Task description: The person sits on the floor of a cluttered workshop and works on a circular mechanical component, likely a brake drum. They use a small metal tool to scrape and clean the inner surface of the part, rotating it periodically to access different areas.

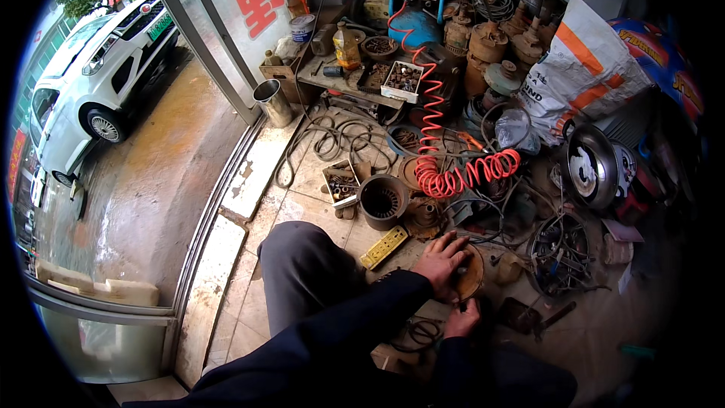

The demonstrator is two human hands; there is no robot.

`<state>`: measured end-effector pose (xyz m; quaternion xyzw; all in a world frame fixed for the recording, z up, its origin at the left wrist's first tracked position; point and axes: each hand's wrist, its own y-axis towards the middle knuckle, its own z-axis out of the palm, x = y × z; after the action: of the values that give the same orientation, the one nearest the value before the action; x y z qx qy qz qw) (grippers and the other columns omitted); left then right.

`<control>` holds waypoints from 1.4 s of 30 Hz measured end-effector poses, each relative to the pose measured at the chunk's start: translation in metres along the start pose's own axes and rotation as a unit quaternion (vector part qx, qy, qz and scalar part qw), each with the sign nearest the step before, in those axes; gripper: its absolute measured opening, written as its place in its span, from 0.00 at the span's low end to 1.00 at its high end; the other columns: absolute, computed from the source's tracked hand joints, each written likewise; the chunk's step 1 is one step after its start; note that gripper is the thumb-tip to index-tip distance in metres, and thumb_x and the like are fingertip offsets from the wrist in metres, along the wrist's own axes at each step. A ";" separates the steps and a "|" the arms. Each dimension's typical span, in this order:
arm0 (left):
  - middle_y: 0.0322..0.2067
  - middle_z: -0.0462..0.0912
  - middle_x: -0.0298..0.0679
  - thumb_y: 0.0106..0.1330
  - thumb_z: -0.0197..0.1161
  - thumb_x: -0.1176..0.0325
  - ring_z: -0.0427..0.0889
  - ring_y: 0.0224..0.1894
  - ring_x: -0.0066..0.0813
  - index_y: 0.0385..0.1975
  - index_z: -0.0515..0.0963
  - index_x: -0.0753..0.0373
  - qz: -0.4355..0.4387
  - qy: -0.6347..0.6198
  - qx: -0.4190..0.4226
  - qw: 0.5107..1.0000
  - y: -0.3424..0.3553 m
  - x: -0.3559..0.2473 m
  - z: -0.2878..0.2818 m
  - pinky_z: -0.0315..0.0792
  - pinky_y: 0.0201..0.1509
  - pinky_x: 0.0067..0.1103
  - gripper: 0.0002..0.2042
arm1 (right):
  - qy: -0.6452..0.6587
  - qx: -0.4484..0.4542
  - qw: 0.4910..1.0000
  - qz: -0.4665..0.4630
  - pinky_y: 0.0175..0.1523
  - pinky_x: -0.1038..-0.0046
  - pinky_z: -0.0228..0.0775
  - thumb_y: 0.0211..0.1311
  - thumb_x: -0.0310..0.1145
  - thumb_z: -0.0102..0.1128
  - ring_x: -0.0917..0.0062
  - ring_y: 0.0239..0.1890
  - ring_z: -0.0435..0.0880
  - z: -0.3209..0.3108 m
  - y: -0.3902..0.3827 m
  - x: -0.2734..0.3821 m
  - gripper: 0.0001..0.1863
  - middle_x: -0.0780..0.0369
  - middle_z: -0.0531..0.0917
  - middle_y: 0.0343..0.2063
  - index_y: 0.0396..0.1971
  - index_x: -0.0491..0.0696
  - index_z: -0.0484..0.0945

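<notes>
A round, rusty brown metal part [471, 273] is in front of me, low over the floor. My left hand [440, 263] is closed over its left side, the fingers reaching across the rim. Just below, my right hand [461, 320] is at the part's near edge with thumb and fingers pressed together. Whatever the right hand pinches is too small and dark to make out. A yellow power strip [385, 248] lies to the left of the left hand. Behind it stands a dark hollow cylindrical motor housing [383, 202].
A coiled red air hose [468, 174] hangs down to the floor behind the hands. On the right are a basin of cables and tools [563, 253] and a hammer [555, 319]. A white box of small parts [342, 183] and a steel cup [273, 103] stand left, near the doorway.
</notes>
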<state>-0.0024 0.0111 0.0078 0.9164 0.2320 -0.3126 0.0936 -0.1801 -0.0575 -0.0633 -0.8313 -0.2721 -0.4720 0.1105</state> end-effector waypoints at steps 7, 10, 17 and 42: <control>0.74 0.57 0.43 0.29 0.83 0.49 0.50 0.76 0.56 0.68 0.67 0.53 -0.007 0.002 0.025 1.000 0.002 -0.003 -0.007 0.52 0.75 0.49 0.56 | 0.009 0.001 1.000 -0.028 0.41 0.67 0.73 0.54 0.17 0.63 0.65 0.30 0.81 -0.003 0.000 -0.004 0.07 0.53 0.81 0.27 0.34 0.38 0.79; 0.75 0.57 0.44 0.29 0.83 0.49 0.49 0.77 0.55 0.68 0.66 0.54 -0.008 -0.003 0.039 0.999 0.004 -0.005 -0.009 0.51 0.76 0.48 0.56 | 0.025 -0.008 1.000 0.015 0.42 0.67 0.73 0.54 0.17 0.64 0.65 0.30 0.80 0.003 -0.001 -0.022 0.08 0.52 0.82 0.29 0.35 0.38 0.80; 0.74 0.57 0.44 0.30 0.83 0.51 0.49 0.77 0.55 0.68 0.67 0.54 -0.005 -0.005 0.028 1.000 0.003 -0.003 -0.005 0.51 0.76 0.48 0.55 | -0.007 0.003 0.998 -0.057 0.42 0.66 0.73 0.53 0.17 0.65 0.63 0.33 0.81 -0.003 0.001 -0.016 0.08 0.52 0.81 0.31 0.34 0.38 0.79; 0.74 0.58 0.43 0.29 0.83 0.50 0.50 0.77 0.56 0.67 0.68 0.52 0.002 -0.006 0.027 1.000 0.004 -0.002 -0.006 0.51 0.76 0.48 0.55 | -0.017 0.006 0.998 -0.052 0.44 0.63 0.73 0.50 0.16 0.62 0.55 0.38 0.81 -0.004 0.002 0.003 0.12 0.52 0.81 0.32 0.37 0.40 0.82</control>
<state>0.0012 0.0091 0.0138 0.9170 0.2212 -0.3242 0.0709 -0.1811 -0.0600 -0.0586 -0.8232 -0.3198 -0.4612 0.0861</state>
